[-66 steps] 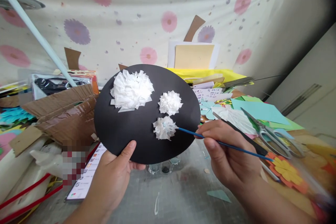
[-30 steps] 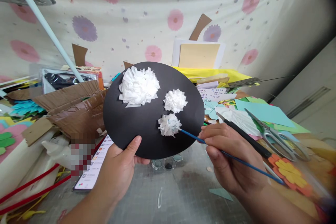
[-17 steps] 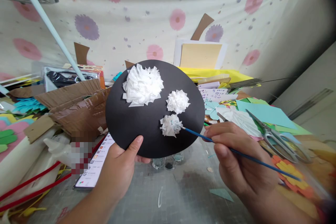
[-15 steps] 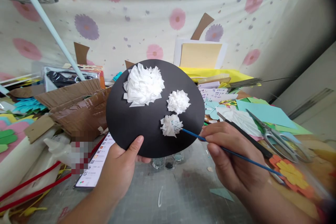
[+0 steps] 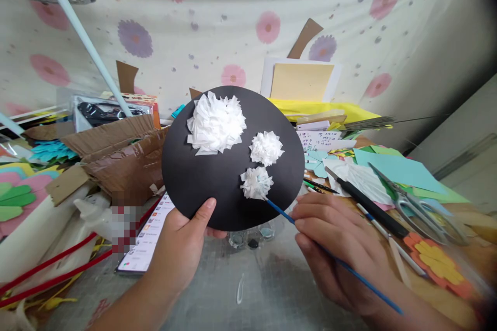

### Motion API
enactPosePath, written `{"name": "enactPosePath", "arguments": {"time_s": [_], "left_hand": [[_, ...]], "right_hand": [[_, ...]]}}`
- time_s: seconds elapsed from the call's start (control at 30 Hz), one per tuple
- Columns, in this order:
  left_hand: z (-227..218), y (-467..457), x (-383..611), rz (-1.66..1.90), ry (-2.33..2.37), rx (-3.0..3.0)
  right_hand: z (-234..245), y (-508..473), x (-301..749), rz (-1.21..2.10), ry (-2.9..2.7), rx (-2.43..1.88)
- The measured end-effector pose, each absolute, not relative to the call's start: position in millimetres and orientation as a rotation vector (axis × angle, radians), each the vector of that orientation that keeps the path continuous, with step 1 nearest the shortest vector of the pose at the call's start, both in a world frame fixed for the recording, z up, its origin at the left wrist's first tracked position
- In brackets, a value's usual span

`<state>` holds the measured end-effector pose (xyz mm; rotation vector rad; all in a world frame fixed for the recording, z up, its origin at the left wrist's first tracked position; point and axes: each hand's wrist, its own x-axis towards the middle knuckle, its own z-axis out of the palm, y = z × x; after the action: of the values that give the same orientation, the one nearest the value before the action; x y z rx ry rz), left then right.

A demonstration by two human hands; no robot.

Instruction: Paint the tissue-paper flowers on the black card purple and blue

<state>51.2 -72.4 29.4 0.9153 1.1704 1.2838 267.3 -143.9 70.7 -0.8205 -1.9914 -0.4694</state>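
My left hand grips the lower edge of a round black card, thumb on its face and fingers behind. Three white tissue-paper puffs are stuck on the card: a large one at upper left, a small one at right, and another small puff below that, with a faint bluish tint. Between the thumb and fingers of my right hand is a thin blue paintbrush. Its tip touches the lower edge of the lowest puff.
Small paint pots stand behind the card's bottom edge. A phone, a white glue bottle and a cardboard box lie to the left. Scissors, a black-handled knife and coloured paper are at right.
The brush tip has moved from the right side of the lowest puff to its lower edge, and my right hand has dropped slightly. My left hand keeps its hold on the card.
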Motion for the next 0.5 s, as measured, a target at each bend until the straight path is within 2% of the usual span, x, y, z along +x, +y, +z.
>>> {"name": "enactPosePath", "arguments": {"time_s": [0.1,0.5], "left_hand": [[23.0,-70.6,46.6,1.228,1.140,1.076],[30.2,-70.5,50.5,1.223,1.108,1.007]], "right_hand": [[69.0,-143.4,267.2,-0.458,-1.989,-0.810],[67.3,-141.3,261.2,-0.522,-2.025,-0.782]]}}
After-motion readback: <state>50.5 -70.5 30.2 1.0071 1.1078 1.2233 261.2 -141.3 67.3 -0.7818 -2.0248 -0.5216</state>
